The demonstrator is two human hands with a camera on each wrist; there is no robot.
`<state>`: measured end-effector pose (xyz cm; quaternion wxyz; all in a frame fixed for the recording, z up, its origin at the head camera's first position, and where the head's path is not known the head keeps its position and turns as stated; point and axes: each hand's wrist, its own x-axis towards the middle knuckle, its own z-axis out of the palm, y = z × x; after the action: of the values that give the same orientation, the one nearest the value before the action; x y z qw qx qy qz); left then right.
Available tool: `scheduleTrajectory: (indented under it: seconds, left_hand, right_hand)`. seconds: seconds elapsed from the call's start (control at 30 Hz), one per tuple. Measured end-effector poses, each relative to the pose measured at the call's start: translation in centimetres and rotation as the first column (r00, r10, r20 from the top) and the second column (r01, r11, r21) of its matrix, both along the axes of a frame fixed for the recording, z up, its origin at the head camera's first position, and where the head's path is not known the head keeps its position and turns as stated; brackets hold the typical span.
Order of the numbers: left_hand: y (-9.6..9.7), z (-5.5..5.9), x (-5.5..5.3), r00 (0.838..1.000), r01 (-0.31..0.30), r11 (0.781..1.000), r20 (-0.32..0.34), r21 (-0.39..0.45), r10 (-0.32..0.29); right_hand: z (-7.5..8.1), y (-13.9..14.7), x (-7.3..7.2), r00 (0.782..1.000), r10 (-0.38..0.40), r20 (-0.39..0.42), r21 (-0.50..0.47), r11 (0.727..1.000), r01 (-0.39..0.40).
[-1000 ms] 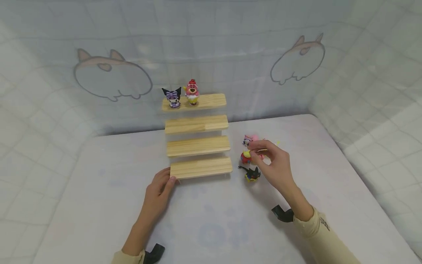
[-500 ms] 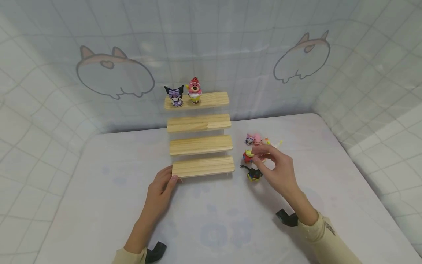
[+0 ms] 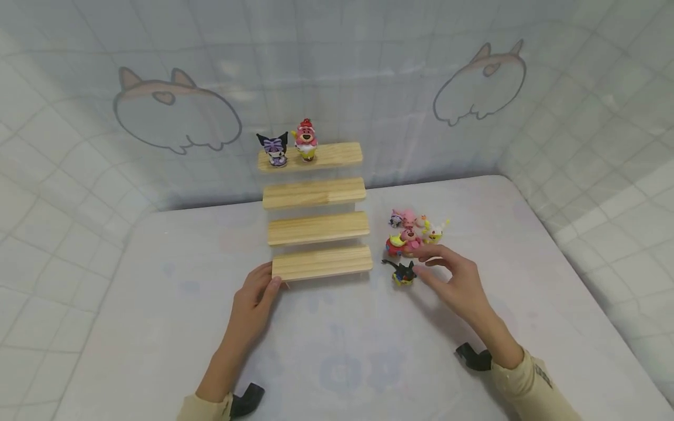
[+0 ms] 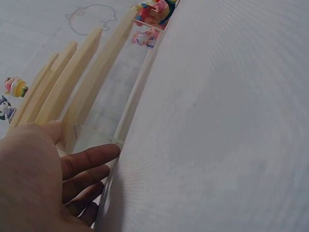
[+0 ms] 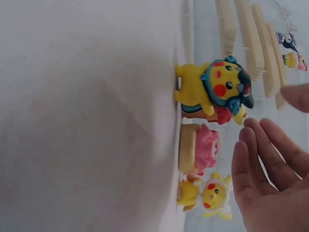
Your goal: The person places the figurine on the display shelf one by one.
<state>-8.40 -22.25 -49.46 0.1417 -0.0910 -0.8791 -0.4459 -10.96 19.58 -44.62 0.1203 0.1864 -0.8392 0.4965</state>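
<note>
A tiered wooden display rack (image 3: pixel 322 264) with clear side panels stands in the middle. My left hand (image 3: pixel 255 301) rests against the left end of its lowest board, its fingers nearly straight by the clear panel (image 4: pixel 99 133) in the left wrist view. My right hand (image 3: pixel 454 280) hovers beside a group of small figurines, thumb and fingers apart with nothing between them. Nearest it are a yellow figurine with a dark hood and tail (image 3: pixel 403 273), a pink bear figurine (image 3: pixel 411 238) and a red-and-yellow figurine (image 3: pixel 394 245).
On the top board stand a purple-and-black figurine (image 3: pixel 276 151) and a pink figurine with a red top (image 3: pixel 306 141). Behind the group are a yellow-and-white figurine (image 3: pixel 434 232), a small pink one (image 3: pixel 408 218) and a purple-and-white one (image 3: pixel 396 218). A patterned curtain (image 3: pixel 395 117) hangs behind the table.
My right hand has drawn back toward the front right, uncovering the pink bear and the figurines behind it. My left hand stays at the rack, and the view has shifted slightly.
</note>
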Motion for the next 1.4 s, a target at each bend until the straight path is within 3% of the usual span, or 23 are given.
scheduleTrajectory:
  seconds: [0.37, 0.6, 0.8, 1.3, 1.4]
  left_hand:
    - [-0.1, -0.1, 0.0, 1.0, -0.013, 1.0, 0.023, 0.011, 0.012]
    - [0.0, 0.1, 0.1, 1.0, -0.018, 1.0, 0.019, 0.006, 0.018]
    - [0.1, 0.3, 0.2, 1.0, -0.017, 1.0, 0.023, 0.01, 0.017]
    - [0.0, 0.3, 0.2, 0.998, -0.01, 1.0, 0.056, 0.018, 0.009]
    - [-0.1, 0.3, 0.2, 0.999, -0.009, 1.0, 0.038, 0.019, 0.009]
  right_hand:
    - [-1.4, -0.3, -0.2, 0.99, 0.073, 0.121, 0.074, 0.994, -0.082]
    - [-1.5, -0.3, -0.3, 0.991, 0.063, 0.116, 0.113, 0.991, -0.076]
    - [-1.5, -0.3, -0.2, 0.991, 0.05, 0.126, 0.08, 0.995, -0.06]
    - [0.0, -0.9, 0.6, 0.992, 0.055, 0.114, 0.012, 0.998, -0.056]
    - [0.6, -1.1, 0.5, 0.994, 0.061, 0.09, 0.014, 0.998, -0.063]
